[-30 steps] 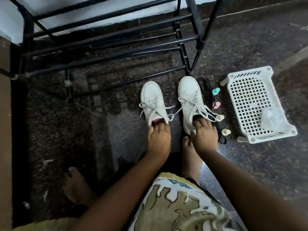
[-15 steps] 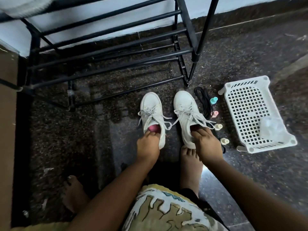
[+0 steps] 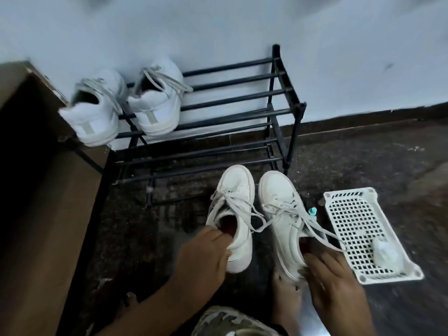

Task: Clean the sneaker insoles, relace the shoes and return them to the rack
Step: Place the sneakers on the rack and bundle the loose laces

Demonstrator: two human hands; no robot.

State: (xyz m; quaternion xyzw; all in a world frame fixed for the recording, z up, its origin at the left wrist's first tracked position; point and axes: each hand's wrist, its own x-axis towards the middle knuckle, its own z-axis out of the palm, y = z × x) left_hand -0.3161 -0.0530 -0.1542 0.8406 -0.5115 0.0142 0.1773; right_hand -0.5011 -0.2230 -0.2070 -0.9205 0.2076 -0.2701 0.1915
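Two laced white sneakers are held just above the dark floor in front of the black metal rack (image 3: 232,112). My left hand (image 3: 206,258) grips the left sneaker (image 3: 234,209) by its heel, fingers inside the reddish opening. My right hand (image 3: 332,280) holds the right sneaker (image 3: 283,214) at the heel, fingers in the collar. Their loose lace ends hang down toward the right. A second pair of white sneakers (image 3: 126,105) sits on the rack's top shelf at the left, heels toward me.
A white perforated plastic basket (image 3: 358,231) lies on the floor to the right with a crumpled clear bag inside. A small teal-capped bottle (image 3: 312,210) stands beside it. A brown cabinet (image 3: 36,190) borders the left. My bare foot (image 3: 286,301) rests below the right sneaker.
Both hands have taken the sneakers by the heels and lifted them. My view has tilted up, bringing the rack's top shelf and the second pair into sight.
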